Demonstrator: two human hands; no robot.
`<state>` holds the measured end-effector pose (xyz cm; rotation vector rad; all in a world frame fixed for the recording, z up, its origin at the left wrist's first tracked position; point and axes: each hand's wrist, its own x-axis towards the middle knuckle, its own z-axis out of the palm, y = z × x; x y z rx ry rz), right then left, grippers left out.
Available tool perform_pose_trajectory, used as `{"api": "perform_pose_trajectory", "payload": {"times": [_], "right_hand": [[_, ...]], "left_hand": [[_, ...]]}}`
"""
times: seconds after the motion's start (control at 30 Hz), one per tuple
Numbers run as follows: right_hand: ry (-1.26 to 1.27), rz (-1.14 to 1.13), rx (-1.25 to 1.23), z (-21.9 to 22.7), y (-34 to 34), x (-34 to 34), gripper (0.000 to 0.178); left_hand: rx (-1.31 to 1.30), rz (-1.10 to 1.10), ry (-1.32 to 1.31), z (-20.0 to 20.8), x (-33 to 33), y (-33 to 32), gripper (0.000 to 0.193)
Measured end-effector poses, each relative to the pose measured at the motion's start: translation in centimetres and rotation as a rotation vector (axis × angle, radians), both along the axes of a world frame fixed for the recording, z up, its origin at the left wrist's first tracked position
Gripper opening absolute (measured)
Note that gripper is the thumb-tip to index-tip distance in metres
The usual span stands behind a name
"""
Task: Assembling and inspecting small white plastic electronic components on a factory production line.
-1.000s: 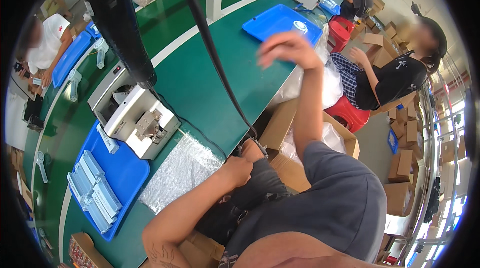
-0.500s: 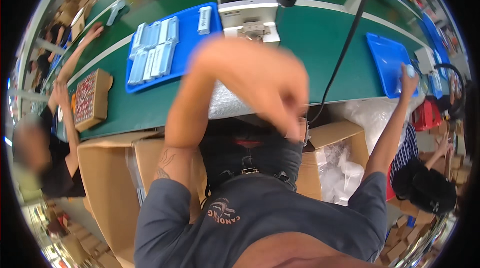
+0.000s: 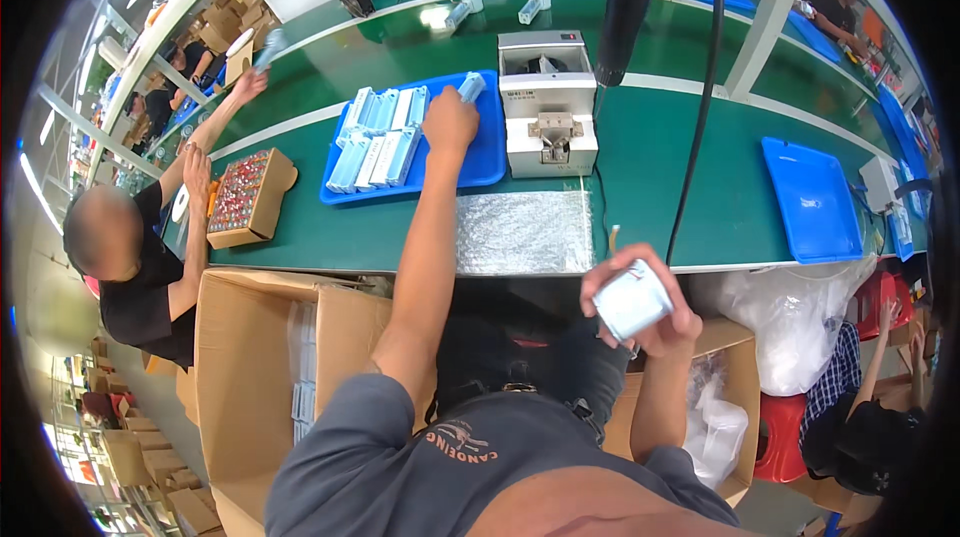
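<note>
While cartons [image 3: 150, 452] are heaped at the far left, near a co-worker [image 3: 140, 242] in black, a green worktop [image 3: 640, 187] stretches across, bearing a cardboard box [image 3: 272, 202] of reddish parts [image 3: 243, 182], a blue tray [image 3: 478, 157], a white machine [image 3: 550, 132], a silvery bubble-wrap sheet [image 3: 525, 232] and, well to the right, a second blue tray [image 3: 812, 202]. In the first tray, pale blue oblong pieces [image 3: 375, 142] lie in two rows, and a single pale blue piece [image 3: 471, 87] sits apart near the upper right; farther right, a round white part [image 3: 633, 299] with a pale blue tint is held up before the worktop's front edge. The left hand [image 3: 451, 122] is over the tray, fingertips at the single piece, though I cannot tell whether they grip it. The right hand [image 3: 670, 330] grasps the round part, its fingers spread and curled around the sides.
</note>
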<state>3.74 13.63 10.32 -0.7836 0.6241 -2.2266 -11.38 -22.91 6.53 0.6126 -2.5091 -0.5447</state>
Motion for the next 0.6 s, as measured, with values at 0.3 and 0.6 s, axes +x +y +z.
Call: {"api": "perform_pose_trajectory", "payload": {"times": [0.3, 0.6], "right_hand": [[0.274, -0.238, 0.390, 2.5, -6.3, -3.5, 0.059], [-0.009, 0.142, 0.309, 1.8, -8.0, -4.2, 0.050]], "left_hand": [[1.707, -0.683, 0.568, 6.6, 10.5, 8.2, 0.023], [1.750, -0.615, 0.503, 6.0, 12.2, 10.4, 0.034]]}}
